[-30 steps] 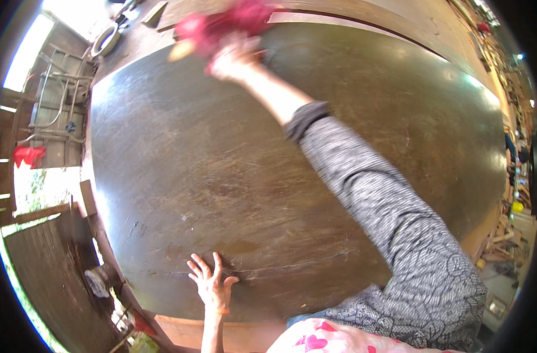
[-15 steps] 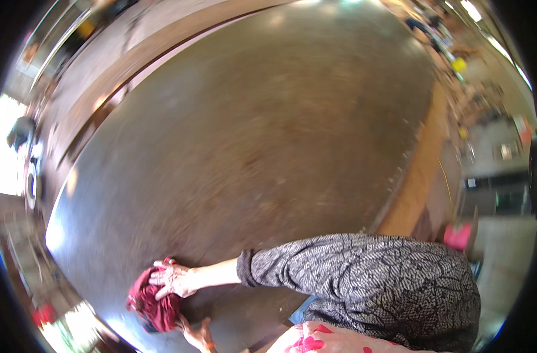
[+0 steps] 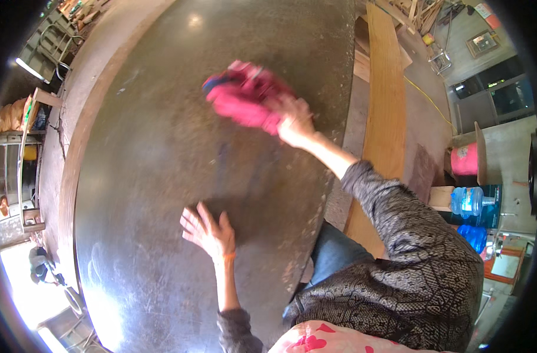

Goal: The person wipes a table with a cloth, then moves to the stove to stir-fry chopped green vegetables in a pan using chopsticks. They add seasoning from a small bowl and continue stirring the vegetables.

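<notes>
Plainly, the wiping step is under way: the big dark worktop is filling most of the frame, its surface scuffed and catching glare toward the lower left. Right of it, a long wooden plank is running down from the upper right of the frame, with blue water bottles sitting at the right edge.

The right hand is reaching to the upper middle of the frame, its grip closing on a crumpled red cloth that is pressing against the worktop; the cloth is blurring, so it seems to be mid-stroke. The left hand is lying flat in the lower middle, fingers spread apart, holding nothing and apparently bracing the body.

Judging from this, the next stroke is calling for steady downward pressure on the cloth while the left palm is taking the lean, and for working across the stretch between the two hands.
</notes>
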Demonstrator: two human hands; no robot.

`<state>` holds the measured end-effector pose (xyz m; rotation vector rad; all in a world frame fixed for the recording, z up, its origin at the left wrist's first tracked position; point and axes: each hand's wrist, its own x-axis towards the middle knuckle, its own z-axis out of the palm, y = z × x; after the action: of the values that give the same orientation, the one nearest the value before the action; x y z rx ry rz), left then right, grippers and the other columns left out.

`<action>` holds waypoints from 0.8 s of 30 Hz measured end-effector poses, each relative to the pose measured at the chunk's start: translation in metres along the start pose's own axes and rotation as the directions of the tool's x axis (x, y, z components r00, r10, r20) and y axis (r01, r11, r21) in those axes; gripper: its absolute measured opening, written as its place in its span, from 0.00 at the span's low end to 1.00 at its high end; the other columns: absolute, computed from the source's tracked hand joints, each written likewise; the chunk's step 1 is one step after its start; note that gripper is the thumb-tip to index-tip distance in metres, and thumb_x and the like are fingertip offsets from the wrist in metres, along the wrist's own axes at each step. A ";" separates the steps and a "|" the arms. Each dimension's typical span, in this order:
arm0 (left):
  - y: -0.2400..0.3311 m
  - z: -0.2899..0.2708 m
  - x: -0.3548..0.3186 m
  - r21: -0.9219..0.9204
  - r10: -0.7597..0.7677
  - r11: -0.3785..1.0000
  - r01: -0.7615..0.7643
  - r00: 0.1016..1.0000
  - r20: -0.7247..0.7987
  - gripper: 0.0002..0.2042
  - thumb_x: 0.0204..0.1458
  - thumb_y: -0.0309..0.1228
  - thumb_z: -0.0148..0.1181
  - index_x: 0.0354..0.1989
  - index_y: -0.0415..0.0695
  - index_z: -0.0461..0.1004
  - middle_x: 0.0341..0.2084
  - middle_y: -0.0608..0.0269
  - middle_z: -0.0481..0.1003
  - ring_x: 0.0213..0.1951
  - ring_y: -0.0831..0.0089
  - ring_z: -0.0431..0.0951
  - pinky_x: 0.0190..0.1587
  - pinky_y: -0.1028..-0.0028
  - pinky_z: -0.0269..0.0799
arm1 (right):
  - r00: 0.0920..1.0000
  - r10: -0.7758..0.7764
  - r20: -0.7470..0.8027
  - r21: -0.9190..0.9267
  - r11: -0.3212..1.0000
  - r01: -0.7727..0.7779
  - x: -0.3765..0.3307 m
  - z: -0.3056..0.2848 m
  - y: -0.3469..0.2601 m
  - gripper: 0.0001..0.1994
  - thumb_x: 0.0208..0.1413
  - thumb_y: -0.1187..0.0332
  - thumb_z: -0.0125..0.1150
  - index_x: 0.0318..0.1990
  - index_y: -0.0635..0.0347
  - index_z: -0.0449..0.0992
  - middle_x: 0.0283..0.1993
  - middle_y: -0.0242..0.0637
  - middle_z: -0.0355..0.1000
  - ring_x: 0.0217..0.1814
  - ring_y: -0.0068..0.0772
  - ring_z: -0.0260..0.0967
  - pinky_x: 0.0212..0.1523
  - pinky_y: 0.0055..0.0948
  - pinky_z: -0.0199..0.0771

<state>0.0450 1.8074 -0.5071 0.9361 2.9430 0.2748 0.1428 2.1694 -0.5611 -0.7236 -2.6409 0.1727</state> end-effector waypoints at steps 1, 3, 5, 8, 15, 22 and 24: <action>0.073 0.017 0.031 -0.003 0.093 0.996 -0.093 0.996 0.001 0.37 0.47 0.43 0.69 0.66 0.44 0.64 0.70 0.36 0.52 0.70 0.34 0.48 0.65 0.32 0.44 | 0.990 0.114 0.083 -0.113 0.988 -0.104 0.017 -0.008 0.092 0.27 0.52 0.70 0.57 0.63 0.45 0.69 0.64 0.44 0.64 0.67 0.44 0.60 0.58 0.52 0.58; 0.203 0.050 0.076 -0.105 0.293 0.953 -0.285 0.954 0.063 0.38 0.47 0.44 0.69 0.66 0.44 0.64 0.70 0.36 0.51 0.70 0.32 0.47 0.65 0.33 0.43 | 0.931 0.355 0.085 -0.232 0.916 -0.328 0.048 -0.021 0.254 0.27 0.60 0.61 0.53 0.68 0.47 0.63 0.70 0.54 0.57 0.72 0.53 0.54 0.63 0.65 0.53; 0.297 0.076 0.105 -0.198 0.429 0.896 -0.397 0.891 0.153 0.38 0.48 0.42 0.68 0.68 0.43 0.63 0.71 0.36 0.49 0.71 0.33 0.46 0.67 0.33 0.43 | 0.824 0.547 0.149 -0.104 0.837 -0.537 0.081 -0.027 0.380 0.29 0.63 0.55 0.51 0.71 0.48 0.60 0.73 0.56 0.52 0.76 0.56 0.48 0.67 0.72 0.46; 0.367 0.091 0.126 -0.299 0.524 0.840 -0.452 0.819 0.236 0.41 0.45 0.39 0.71 0.69 0.45 0.61 0.72 0.38 0.47 0.72 0.35 0.45 0.68 0.37 0.46 | 0.743 0.627 0.234 -0.251 0.777 -0.577 0.101 -0.017 0.452 0.26 0.63 0.52 0.49 0.65 0.52 0.68 0.75 0.58 0.47 0.78 0.61 0.42 0.68 0.77 0.39; 0.357 0.063 0.077 -0.025 0.094 0.996 -0.091 0.962 0.256 0.47 0.41 0.43 0.73 0.72 0.49 0.57 0.72 0.43 0.49 0.73 0.40 0.46 0.67 0.37 0.47 | 0.859 -0.267 0.436 0.448 0.893 0.051 -0.074 -0.114 0.233 0.24 0.55 0.56 0.59 0.62 0.37 0.72 0.71 0.55 0.55 0.76 0.63 0.45 0.69 0.76 0.43; 0.288 0.044 0.038 -0.163 0.091 0.986 -0.046 0.956 0.281 0.37 0.44 0.49 0.69 0.64 0.48 0.66 0.67 0.49 0.62 0.72 0.49 0.52 0.69 0.34 0.36 | 0.658 -0.591 0.467 0.717 0.688 0.110 -0.040 -0.134 0.206 0.32 0.45 0.53 0.70 0.62 0.31 0.70 0.70 0.42 0.58 0.75 0.44 0.51 0.74 0.70 0.30; 0.296 0.040 0.047 -0.196 -0.013 0.978 0.069 0.962 0.272 0.43 0.40 0.46 0.74 0.69 0.50 0.63 0.72 0.50 0.54 0.75 0.47 0.42 0.66 0.27 0.33 | 0.807 -0.502 0.312 0.618 0.752 0.229 0.019 -0.110 0.259 0.29 0.43 0.57 0.70 0.57 0.29 0.72 0.65 0.39 0.62 0.73 0.45 0.54 0.71 0.73 0.34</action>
<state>0.1789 2.0784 -0.4922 0.8120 2.6238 0.4031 0.2925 2.4029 -0.5107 0.0847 -2.8611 1.0691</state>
